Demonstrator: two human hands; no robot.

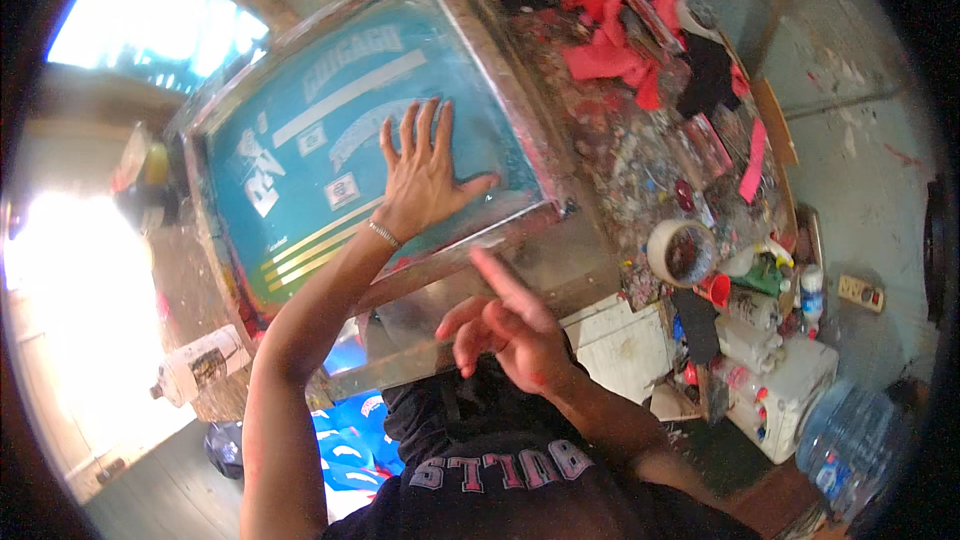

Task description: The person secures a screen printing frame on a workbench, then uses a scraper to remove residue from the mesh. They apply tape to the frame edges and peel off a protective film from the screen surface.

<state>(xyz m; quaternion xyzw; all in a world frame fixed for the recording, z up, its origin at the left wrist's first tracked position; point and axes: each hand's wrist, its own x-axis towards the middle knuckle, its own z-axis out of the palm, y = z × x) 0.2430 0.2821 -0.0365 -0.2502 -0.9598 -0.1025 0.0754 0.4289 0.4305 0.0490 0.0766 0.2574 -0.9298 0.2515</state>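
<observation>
teal screen (pixel 368 163), ten o'clock, seems patterned already; left hand (pixel 422 185) splayed on it, right hand (pixel 520 340) half-curled at five, both empty; remainder unclear.

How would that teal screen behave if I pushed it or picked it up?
The teal screen will probably stay stiff, since a frame surrounds it. It looks awkward to lift, being far broader than the left hand spread on it. Rolling seems unlikely, given its flat, four-sided shape.
</observation>
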